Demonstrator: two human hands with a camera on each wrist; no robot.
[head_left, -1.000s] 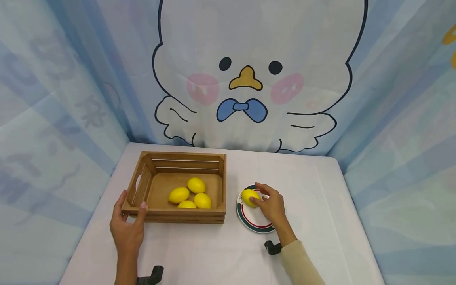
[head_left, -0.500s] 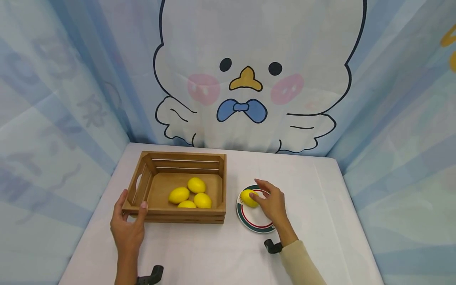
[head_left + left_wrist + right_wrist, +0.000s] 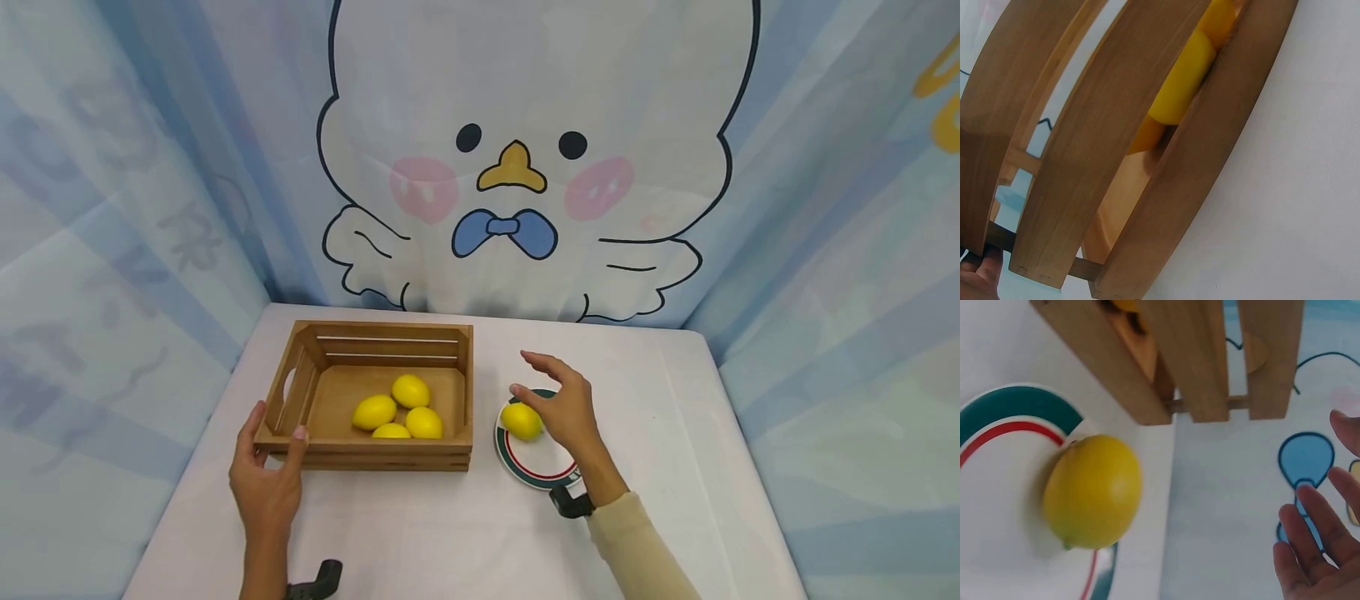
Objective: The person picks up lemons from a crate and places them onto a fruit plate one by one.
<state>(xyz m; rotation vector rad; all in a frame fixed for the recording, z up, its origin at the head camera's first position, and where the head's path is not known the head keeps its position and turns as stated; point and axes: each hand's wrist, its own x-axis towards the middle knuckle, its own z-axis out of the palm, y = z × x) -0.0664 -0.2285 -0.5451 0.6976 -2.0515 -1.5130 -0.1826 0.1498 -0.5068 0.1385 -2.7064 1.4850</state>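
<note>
Left hand (image 3: 266, 490) grips crate (image 3: 375, 454); right hand (image 3: 567, 412), spread and empty, should avoid rolling lemon (image 3: 521, 422) off plate (image 3: 542, 458).

Slatted crate (image 3: 367, 458): brown wood, smooth-planed, matt to faintly satin, grain showing up close in the left wrist view; the lemon (image 3: 521, 422) on the plate (image 3: 536, 457) and the lemons (image 3: 375, 412) inside the crate smooth-skinned with a soft waxy sheen, real or plastic not tellable. Plate hard and smooth, ceramic by look, lightly glossy. Table covering (image 3: 420, 533) matt white cloth, shallow creases; curtain (image 3: 637, 83) thin printed cloth, smooth, softly folded; sleeve (image 3: 637, 542) matt beige cloth; wrist mounts (image 3: 572, 503) black, plastic-looking, low sheen.
</note>
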